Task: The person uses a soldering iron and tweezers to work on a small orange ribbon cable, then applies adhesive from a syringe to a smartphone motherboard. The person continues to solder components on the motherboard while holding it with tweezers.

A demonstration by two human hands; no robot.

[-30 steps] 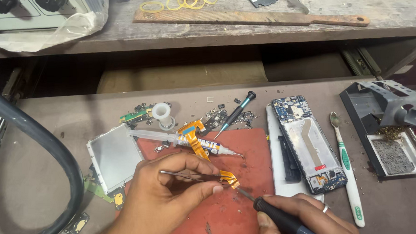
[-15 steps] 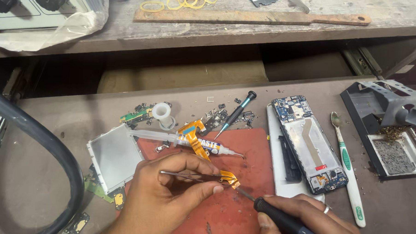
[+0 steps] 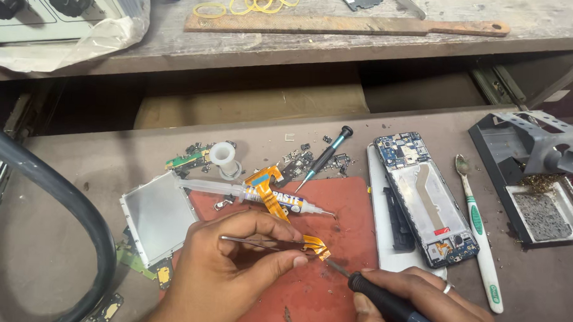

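The left hand [image 3: 232, 267] pinches a pair of thin tweezers [image 3: 261, 241] between thumb and fingers, their tips clamping the end of an orange flex ribbon [image 3: 314, 244] flat against the red work mat [image 3: 335, 213], apparently to keep the light strip from shifting. The right hand [image 3: 427, 305] is closed around the dark handle of a soldering iron [image 3: 383, 301], held like a pen, its fine tip [image 3: 333, 265] meeting the ribbon just beside the tweezers' tips. The ribbon runs up the mat and passes over a syringe of paste [image 3: 253, 193] lying crosswise, within easy reach. Left of the mat lies a square metal-backed panel [image 3: 159, 217]; above it sit a small white spool [image 3: 223, 155], scattered screws and a precision screwdriver [image 3: 325, 157]. To the right, an opened phone frame [image 3: 428, 204] rests on a white panel, well apart from the iron, with a green-and-white toothbrush [image 3: 478, 228] beside it and an iron stand with a sponge tray [image 3: 539, 189] at the bench's [image 3: 54, 261] right edge. A thick dark hose [image 3: 63, 191] curves down the left side, leaving bare room between it and the mat. The near edge of the mat is hidden by the hands.
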